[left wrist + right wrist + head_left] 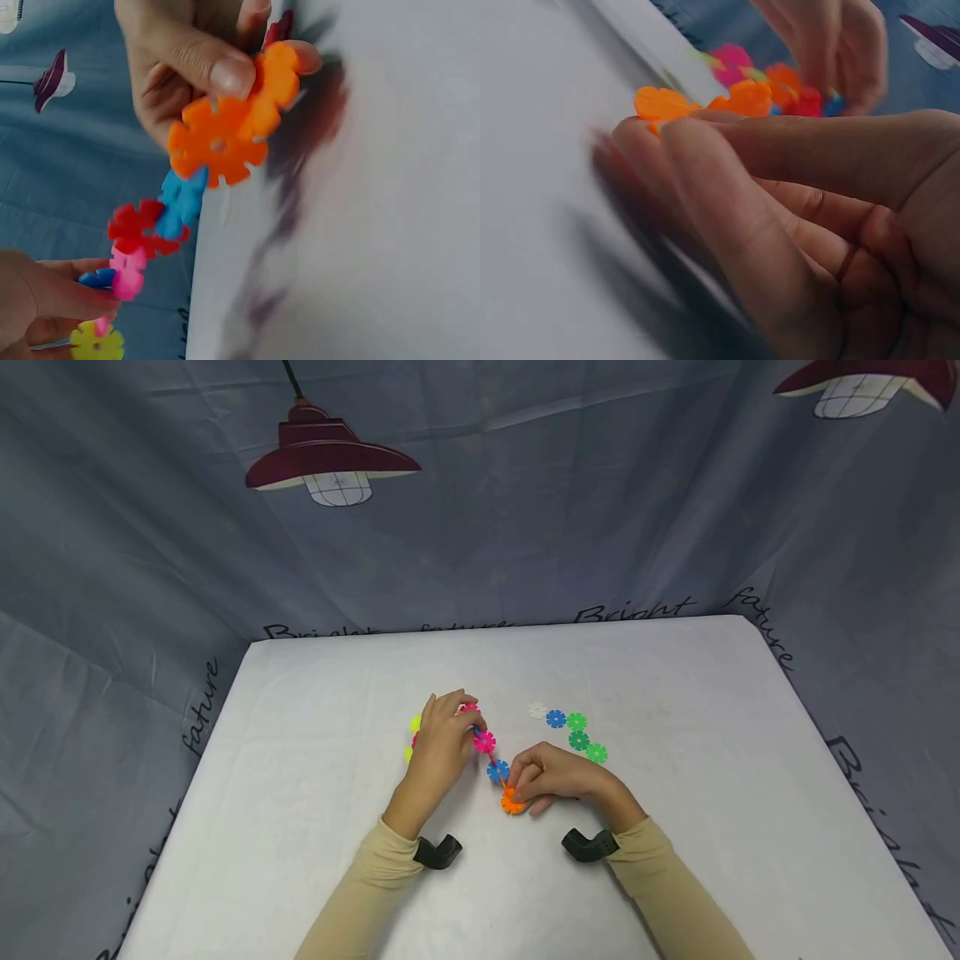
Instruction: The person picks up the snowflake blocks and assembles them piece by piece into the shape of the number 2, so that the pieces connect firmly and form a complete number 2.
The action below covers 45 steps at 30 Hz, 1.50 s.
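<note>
A chain of interlocking snowflake discs hangs between my two hands, joined slot to slot. My left hand (pixel 441 742) pinches the chain at a pink disc (pixel 484 742) and a small piece of blue. Toward my right hand (pixel 558 774) come a red disc (pixel 142 229), a blue disc (pixel 498 771) and an orange disc (pixel 217 146). Between its thumb and fingers my right hand pinches a second orange disc (pixel 276 86), set crosswise against the first. Yellow discs (pixel 97 341) show beyond the left hand, which partly hides that end.
Loose on the white table (pixel 712 735), right of the chain, lie a white disc (pixel 537 710), a blue disc (pixel 556 718) and several green discs (pixel 579 740). Black curved pieces (pixel 439 852) sit at both wrists. A grey printed curtain (pixel 480 527) stands behind the table.
</note>
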Motion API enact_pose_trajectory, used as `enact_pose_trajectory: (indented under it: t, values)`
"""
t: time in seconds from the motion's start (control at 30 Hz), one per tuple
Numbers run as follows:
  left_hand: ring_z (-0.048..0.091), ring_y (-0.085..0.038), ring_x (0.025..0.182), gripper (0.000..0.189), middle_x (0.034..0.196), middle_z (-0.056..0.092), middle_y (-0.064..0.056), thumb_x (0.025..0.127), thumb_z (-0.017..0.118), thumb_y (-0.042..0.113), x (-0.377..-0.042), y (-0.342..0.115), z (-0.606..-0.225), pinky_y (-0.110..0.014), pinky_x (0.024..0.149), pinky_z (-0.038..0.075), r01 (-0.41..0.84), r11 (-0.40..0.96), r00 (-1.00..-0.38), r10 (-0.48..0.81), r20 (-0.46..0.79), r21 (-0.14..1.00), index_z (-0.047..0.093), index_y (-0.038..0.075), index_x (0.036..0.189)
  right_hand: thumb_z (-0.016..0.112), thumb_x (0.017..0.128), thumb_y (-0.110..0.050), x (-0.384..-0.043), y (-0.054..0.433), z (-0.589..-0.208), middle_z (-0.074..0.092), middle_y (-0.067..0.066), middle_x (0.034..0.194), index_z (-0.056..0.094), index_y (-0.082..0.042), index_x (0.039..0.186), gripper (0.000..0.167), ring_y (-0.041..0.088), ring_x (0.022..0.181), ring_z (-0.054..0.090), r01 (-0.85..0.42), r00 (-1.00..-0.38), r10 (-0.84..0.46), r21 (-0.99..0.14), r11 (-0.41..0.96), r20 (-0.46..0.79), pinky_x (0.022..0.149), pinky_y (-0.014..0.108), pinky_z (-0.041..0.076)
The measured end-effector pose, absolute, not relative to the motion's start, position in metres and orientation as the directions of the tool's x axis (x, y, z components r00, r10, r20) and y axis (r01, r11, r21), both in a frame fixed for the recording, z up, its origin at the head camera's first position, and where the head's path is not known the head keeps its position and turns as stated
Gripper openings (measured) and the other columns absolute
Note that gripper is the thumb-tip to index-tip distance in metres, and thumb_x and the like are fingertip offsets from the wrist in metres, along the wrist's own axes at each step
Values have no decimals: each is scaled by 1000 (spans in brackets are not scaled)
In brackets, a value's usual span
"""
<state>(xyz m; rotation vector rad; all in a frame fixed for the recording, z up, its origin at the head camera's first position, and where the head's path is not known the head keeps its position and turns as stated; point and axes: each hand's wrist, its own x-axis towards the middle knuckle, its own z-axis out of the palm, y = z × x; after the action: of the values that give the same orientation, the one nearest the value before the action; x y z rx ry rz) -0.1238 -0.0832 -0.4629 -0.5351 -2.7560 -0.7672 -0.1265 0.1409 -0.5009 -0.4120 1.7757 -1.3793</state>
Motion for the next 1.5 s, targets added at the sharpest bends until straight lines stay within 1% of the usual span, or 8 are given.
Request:
enact_pose_trajectory:
  t: [0.33,0.77,0.97,1.07,1.17,1.27,1.37,1.5]
  values:
    - [52,-35,142,21,131,68,-11,94,67,-5,-124,-76,-479,-67,120,31,403,794,-915,343,210,456,78,11,92,75,92,-5,-118,121,-510,79,14,85,70,3,94,10,16,70,77,263,-587,-685,-902,342,-431,62,31,63]
    - [53,-32,141,19,130,71,-7,94,67,-3,-125,-75,-491,-64,121,31,440,768,-896,405,180,465,78,12,98,72,94,-8,-121,126,-507,80,16,92,71,8,111,24,17,77,79,277,-641,-636,-903,329,-429,65,30,63]
    - [52,-31,143,17,137,68,-9,98,68,6,-130,-83,-484,-60,123,32,414,738,-907,387,170,533,76,10,113,76,93,-14,-130,148,-495,78,16,88,71,6,114,29,21,74,76,185,-734,-565,-911,368,-377,66,35,64]
    - [63,-27,126,13,123,73,-7,98,70,11,-130,-92,-473,-51,113,46,375,686,-924,332,191,624,75,10,110,77,92,-13,-138,168,-486,76,15,86,71,5,113,28,24,70,75,131,-837,-437,-897,422,-328,64,35,63]
    - [67,-18,90,7,92,72,0,98,72,18,-126,-101,-463,-35,84,57,346,633,-932,319,173,692,73,12,97,79,90,-12,-143,188,-480,72,12,81,72,3,109,25,22,64,72,94,-911,-294,-842,531,-287,62,32,61]
    - [53,-10,65,25,68,57,7,96,75,34,-115,-107,-458,-24,60,45,277,620,-926,376,32,734,66,17,80,81,87,-14,-146,201,-479,66,7,75,71,2,106,26,18,60,66,93,-940,-196,-762,640,-280,62,29,54]
    - [43,-7,54,40,57,46,10,91,77,47,-100,-111,-461,-21,52,33,180,646,-869,458,-188,742,62,16,71,82,86,-18,-148,208,-480,60,4,71,68,1,106,30,17,57,60,94,-947,-154,-703,705,-281,62,29,46]
    - [51,-9,45,45,51,54,5,88,80,48,-85,-114,-473,-23,48,39,34,662,-750,512,-419,749,67,9,70,82,86,-20,-148,211,-482,58,4,69,67,2,105,33,16,56,57,85,-954,-132,-666,741,-269,62,31,44]
